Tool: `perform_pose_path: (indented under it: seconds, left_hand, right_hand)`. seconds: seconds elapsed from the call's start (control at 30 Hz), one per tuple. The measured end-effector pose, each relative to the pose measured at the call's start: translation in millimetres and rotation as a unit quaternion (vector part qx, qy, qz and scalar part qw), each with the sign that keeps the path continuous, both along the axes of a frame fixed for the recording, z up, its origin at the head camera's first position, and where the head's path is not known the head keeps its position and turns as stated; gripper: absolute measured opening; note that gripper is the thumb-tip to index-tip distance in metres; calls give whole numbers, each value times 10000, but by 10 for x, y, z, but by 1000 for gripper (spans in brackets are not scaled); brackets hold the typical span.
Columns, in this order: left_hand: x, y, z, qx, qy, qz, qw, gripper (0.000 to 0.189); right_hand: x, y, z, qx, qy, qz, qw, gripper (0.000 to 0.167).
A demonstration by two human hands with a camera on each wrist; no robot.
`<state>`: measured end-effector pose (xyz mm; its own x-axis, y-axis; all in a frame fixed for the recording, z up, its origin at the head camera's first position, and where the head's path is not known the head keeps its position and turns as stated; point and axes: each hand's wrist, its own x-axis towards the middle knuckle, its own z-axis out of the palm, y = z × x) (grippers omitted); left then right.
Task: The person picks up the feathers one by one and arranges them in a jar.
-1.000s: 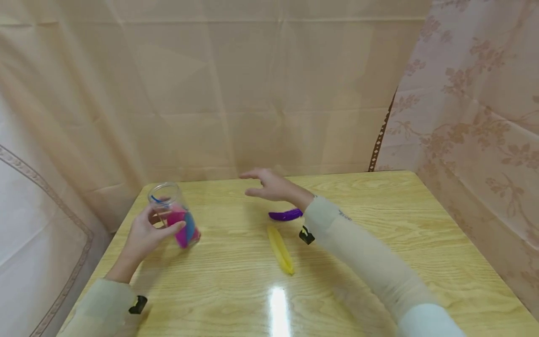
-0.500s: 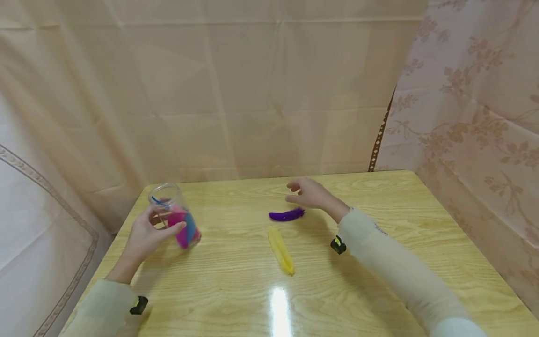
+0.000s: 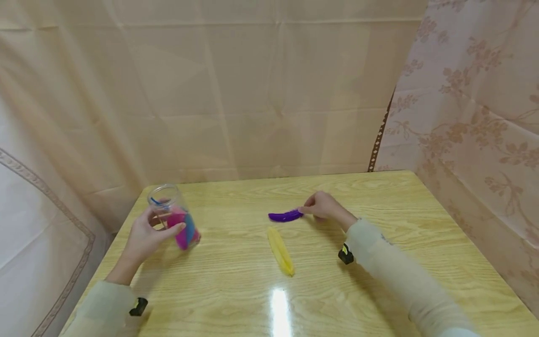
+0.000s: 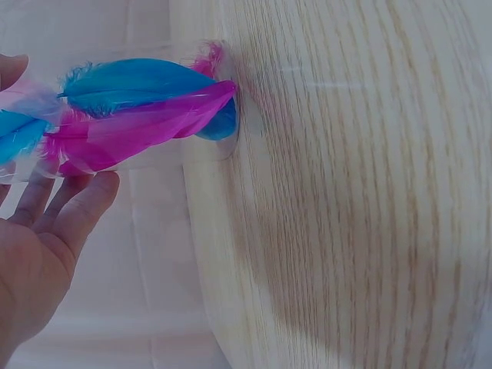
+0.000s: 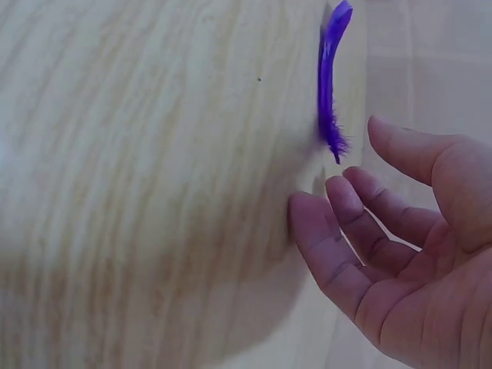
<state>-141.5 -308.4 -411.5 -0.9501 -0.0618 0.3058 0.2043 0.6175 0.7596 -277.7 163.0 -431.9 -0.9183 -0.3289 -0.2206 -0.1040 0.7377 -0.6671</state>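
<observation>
My left hand [image 3: 145, 236] grips a clear jar [image 3: 170, 204] at the table's left, thumb on the near side. Inside it show a magenta feather [image 4: 131, 138], a blue feather [image 4: 146, 83] and some pink fluff; the jar's open mouth faces up. Farther right, a purple feather [image 3: 283, 216] lies on the table. My right hand [image 3: 325, 206] is at its quill end. In the right wrist view, thumb and fingers [image 5: 315, 231] stand apart around the quill tip, with a gap between them. A yellow feather [image 3: 280, 252] lies nearer to me.
The wood-grain table [image 3: 236, 290] reaches back to a beige curtain [image 3: 236, 93]. A floral cloth [image 3: 476, 117] hangs along the right side, and white cloth [image 3: 33, 234] hangs on the left. Light reflects off the table's front middle.
My right hand has moved right and down from the table's back middle to the purple feather's quill end. The left hand and jar have stayed in place.
</observation>
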Motion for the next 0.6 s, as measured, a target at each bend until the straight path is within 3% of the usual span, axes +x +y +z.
perform_pose_path:
  seconds: [0.4,0.6]
  left_hand:
    - [-7,15,-42,42,44,-37,10000,53]
    - [18,14,-33,12,60,0,10000,54]
  right_hand:
    - [13,-8,-159,55,-1,-203,9998,31]
    - [29,-32,-189,173,354,-318,9987,27]
